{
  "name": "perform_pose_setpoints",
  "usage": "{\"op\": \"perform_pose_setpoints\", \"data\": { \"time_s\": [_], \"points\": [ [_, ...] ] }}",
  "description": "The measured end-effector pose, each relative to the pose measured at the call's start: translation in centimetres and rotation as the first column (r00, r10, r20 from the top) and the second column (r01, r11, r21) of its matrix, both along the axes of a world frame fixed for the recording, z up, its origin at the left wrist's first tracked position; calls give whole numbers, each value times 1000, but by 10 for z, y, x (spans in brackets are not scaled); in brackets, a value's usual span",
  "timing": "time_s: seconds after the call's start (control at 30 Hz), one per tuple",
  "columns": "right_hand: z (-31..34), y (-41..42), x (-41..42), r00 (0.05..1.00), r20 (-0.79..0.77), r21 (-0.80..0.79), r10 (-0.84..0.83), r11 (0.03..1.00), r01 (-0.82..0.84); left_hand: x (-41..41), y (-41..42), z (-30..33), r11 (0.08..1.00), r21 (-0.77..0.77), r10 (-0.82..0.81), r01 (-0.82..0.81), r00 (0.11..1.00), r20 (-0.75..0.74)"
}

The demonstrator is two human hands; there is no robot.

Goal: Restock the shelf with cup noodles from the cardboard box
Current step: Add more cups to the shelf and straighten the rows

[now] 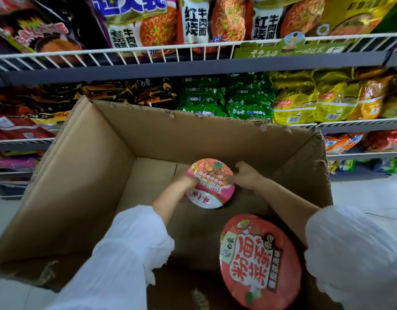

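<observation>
Pink-lidded round cup noodle bowl [209, 183] is being held deep inside the open brown cardboard box [92, 175] | left hand [185, 184] is being curled round its near edge | right hand [245, 176] is being pressed against its far side, fingers bent | red-lidded round noodle bowl [260, 261] is being kept by the box's near right wall | wire-fronted shelf [193, 50] of noodle packets is being seen behind.

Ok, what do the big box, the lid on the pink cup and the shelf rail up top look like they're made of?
Box: brown corrugated cardboard, matte; its torn top edges look ragged and fibrous.
Pink cup lid: probably printed foil or film, glossy, with sheen across the picture.
Shelf rail: likely white-coated metal wire, thin straight bars with a smooth finish.
</observation>
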State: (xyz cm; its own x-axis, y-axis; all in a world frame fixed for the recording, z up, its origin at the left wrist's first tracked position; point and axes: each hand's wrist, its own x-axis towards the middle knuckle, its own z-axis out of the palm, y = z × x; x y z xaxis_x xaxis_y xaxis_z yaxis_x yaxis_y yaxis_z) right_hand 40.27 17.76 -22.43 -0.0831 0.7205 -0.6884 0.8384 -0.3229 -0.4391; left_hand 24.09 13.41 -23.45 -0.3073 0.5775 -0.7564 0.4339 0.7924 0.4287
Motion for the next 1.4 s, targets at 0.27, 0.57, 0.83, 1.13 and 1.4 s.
{"op": "perform_pose_setpoints", "data": {
  "time_s": [0.27, 0.57, 0.83, 1.13, 1.4],
  "points": [
    [-8, -30, 35, 911, 143, -317, 386, 890, -327, 12, 12, -89, 972, -36, -232, 231, 972, -43],
    [-21, -38, 23, 916, 105, -104, 387, 920, -377, 3, -30, -26, 826, 126, -518, 550, 828, -215],
    [-18, -18, 20, 954, 67, 20, 294, 955, -296, -22, -27, -38, 956, 284, -67, 74, 997, -35],
    [-29, 3, 5, 995, 30, 108, -92, 990, 88, -67, -25, -37, 960, 260, 174, -104, 948, -265],
    [-12, -3, 8, 916, -165, -223, -366, 918, 327, -32, -19, -4, 982, 155, 106, -106, 994, 9]
  ]
}}
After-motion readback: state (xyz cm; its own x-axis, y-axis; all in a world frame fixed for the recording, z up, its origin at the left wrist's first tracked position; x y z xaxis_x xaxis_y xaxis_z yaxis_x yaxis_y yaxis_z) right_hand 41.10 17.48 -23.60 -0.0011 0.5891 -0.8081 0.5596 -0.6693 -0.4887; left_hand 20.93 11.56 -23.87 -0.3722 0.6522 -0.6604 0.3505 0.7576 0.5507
